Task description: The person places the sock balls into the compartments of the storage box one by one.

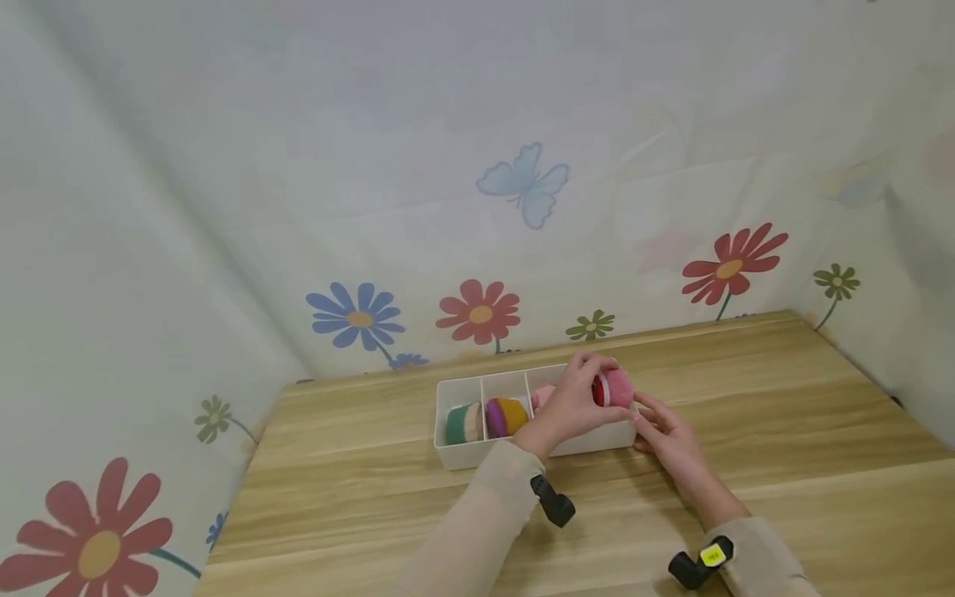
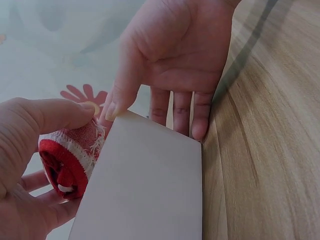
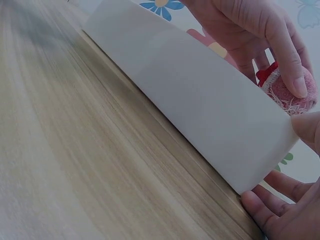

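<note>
My left hand (image 1: 573, 403) grips a pink rolled sock with a red cuff (image 1: 616, 388) just above the right end of a white divided tray (image 1: 477, 454). In the left wrist view the thumb lies over the sock (image 2: 70, 160) beside the tray wall (image 2: 150, 190). My right hand (image 1: 661, 428) rests against the tray's right end. Its thumb (image 2: 114, 107) sits on the top corner and its straight fingers (image 2: 192, 120) press the end wall. The right wrist view shows the tray's long side (image 3: 190, 95), the sock (image 3: 295, 92) behind it and my right fingers (image 3: 280, 210) on the table.
The tray's left compartments hold a green-and-cream roll (image 1: 464, 423) and a purple-and-orange roll (image 1: 507, 416); a pink piece (image 1: 543, 395) shows behind my left hand. The tray sits on a wooden table (image 1: 783, 431) against flower-printed walls (image 1: 477, 313) at the back and both sides.
</note>
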Motion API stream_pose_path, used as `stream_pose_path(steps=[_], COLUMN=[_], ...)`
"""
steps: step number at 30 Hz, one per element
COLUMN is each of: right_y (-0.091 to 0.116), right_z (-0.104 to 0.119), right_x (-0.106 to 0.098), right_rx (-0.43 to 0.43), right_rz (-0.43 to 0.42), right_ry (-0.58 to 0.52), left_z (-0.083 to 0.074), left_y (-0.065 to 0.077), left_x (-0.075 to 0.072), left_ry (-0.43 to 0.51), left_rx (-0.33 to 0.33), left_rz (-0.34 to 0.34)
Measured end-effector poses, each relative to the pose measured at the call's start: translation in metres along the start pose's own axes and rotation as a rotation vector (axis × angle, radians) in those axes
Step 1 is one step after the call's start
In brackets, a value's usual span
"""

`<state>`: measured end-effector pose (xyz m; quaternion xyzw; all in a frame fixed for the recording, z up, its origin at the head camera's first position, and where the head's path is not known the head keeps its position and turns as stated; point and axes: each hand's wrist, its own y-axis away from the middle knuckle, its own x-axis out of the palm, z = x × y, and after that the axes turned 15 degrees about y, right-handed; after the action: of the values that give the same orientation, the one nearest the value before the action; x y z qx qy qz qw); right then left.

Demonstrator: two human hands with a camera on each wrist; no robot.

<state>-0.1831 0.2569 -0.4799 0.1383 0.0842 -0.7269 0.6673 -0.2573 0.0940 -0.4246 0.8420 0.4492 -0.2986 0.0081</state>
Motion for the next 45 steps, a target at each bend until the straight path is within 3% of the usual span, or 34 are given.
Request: stream_pose_path(steps=[9, 17, 21, 36, 45], right_y=[0.0, -0.002, -0.002, -0.002, 0.002], right_z=[-0.002, -0.004, -0.004, -0.003, 0.001], right_x=[0.001, 0.001, 0.001, 0.002, 0.002], right_rx=[0.02, -0.019, -0.022, -0.012, -0.01], right_rz=[0.005, -0.006, -0.001, -0.005, -0.013], right_ry=[0.015, 0.03, 0.038, 0.05, 0.05], left_z=[0.002, 0.001, -0.003, 0.001, 0.004], left_y=[0.0, 0.0, 0.003, 0.013, 0.027], left_x=[0.001, -0.002, -0.005, -0.015, -0.026], left_ry=[0.005, -0.02, -0.027, -0.077, 0.013], left_rx=[-0.031, -0.024, -0.052, -0.068, -0.071], left_rz=[0.019, 0.039, 0.046, -0.001, -0.009])
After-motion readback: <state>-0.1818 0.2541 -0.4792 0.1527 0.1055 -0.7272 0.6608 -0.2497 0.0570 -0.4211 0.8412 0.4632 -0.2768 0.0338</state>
